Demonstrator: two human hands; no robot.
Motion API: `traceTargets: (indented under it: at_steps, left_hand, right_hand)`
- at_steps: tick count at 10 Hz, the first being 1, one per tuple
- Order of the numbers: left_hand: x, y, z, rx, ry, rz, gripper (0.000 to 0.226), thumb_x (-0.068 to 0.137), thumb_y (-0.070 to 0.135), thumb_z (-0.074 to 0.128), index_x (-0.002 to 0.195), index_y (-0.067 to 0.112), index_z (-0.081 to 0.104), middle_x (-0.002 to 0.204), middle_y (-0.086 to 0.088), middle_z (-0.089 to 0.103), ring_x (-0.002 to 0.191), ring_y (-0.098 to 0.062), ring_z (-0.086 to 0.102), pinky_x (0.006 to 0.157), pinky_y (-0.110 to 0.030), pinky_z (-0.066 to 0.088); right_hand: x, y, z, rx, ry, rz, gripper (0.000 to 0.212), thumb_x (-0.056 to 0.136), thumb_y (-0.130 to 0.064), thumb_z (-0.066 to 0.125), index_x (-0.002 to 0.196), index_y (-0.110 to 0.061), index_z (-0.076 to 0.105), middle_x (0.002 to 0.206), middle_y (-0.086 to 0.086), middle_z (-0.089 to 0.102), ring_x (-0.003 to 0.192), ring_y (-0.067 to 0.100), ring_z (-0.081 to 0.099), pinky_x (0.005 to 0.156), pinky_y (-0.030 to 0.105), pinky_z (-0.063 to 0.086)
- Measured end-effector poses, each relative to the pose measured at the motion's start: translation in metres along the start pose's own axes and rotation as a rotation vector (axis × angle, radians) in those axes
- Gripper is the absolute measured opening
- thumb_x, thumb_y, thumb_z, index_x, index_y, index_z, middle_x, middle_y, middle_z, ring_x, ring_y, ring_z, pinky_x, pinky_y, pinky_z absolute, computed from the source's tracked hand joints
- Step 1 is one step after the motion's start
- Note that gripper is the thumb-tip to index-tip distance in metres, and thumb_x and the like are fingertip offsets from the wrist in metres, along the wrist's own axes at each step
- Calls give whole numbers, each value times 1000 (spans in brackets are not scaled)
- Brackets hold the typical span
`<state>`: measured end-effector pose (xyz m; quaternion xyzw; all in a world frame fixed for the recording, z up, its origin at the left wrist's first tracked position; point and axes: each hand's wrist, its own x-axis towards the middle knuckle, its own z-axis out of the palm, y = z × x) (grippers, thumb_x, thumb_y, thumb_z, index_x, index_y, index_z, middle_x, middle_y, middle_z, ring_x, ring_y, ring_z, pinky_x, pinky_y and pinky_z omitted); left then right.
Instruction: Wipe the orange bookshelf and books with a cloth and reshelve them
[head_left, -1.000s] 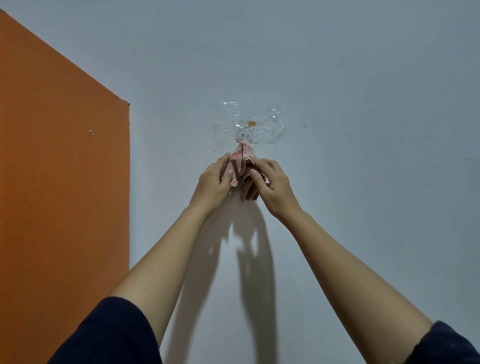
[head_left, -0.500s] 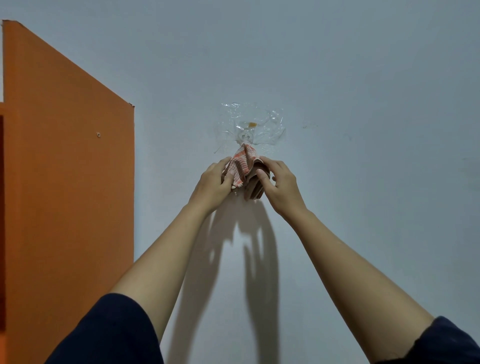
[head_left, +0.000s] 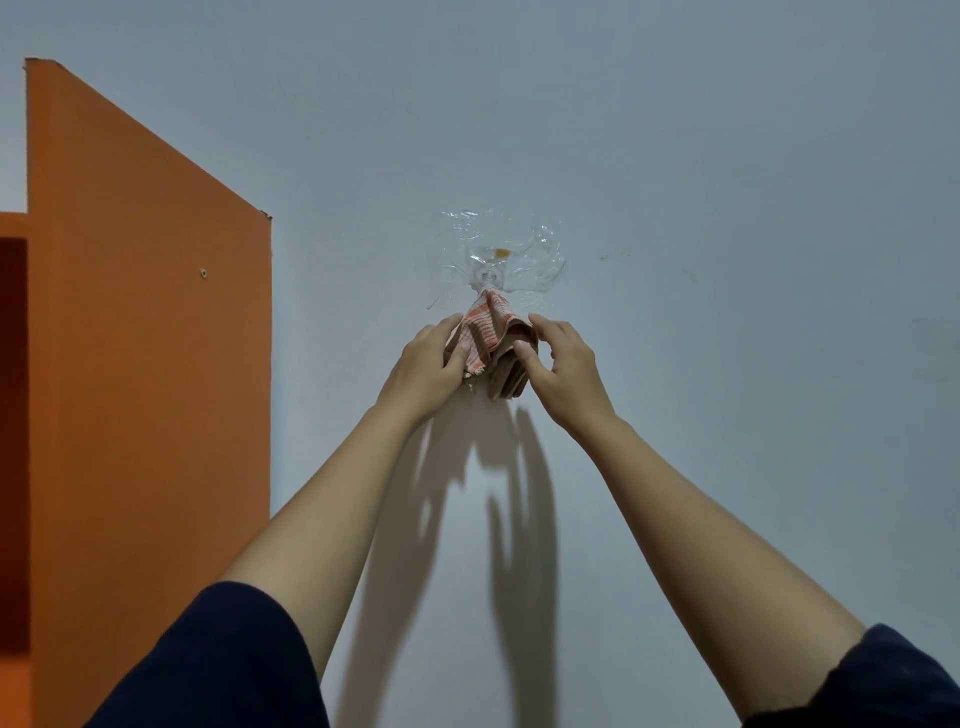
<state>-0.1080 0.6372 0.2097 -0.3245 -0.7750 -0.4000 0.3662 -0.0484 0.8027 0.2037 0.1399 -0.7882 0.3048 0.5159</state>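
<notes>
An orange-and-white checked cloth (head_left: 488, 332) hangs from a clear hook (head_left: 489, 275) taped to the pale wall. My left hand (head_left: 425, 371) pinches the cloth's left side between thumb and fingers. My right hand (head_left: 563, 371) grips its bunched right side, thumb in front. The orange bookshelf (head_left: 150, 364) stands at the left; I see its side panel and a sliver of a dark compartment (head_left: 13, 441). No books are in view.
The hook is held by crinkled clear tape (head_left: 498, 254) with a small yellow stain. A screw head (head_left: 203, 273) shows on the shelf's side panel. Bare grey wall (head_left: 727, 312) fills the right. Both arms cast shadows below the cloth.
The view has shifted, bringing more of the shelf's front edge into sight at the left. Both hands stay on the cloth; they have slid slightly lower and spread a little apart.
</notes>
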Motion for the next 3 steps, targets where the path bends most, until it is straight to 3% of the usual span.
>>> traceTargets:
  at_steps: [1, 3]
  left_hand:
    - [-3, 1, -2, 22, 0, -9, 44, 98, 26, 43, 141, 21, 38, 132, -8, 50, 120, -22, 46, 99, -33, 36]
    - [-20, -8, -5, 42, -14, -54, 44, 99, 30, 39, 142, 21, 37, 134, -8, 49, 126, -23, 43, 99, -34, 35]
  right_hand:
    - [-3, -2, 0, -6, -11, 4, 37, 95, -21, 54, 130, -9, 52, 121, 8, 55, 114, 18, 50, 91, 16, 30]
    - [-17, 6, 3, -39, -28, 86, 42, 94, -25, 55, 132, -10, 50, 124, 9, 54, 117, 20, 48, 94, 22, 32]
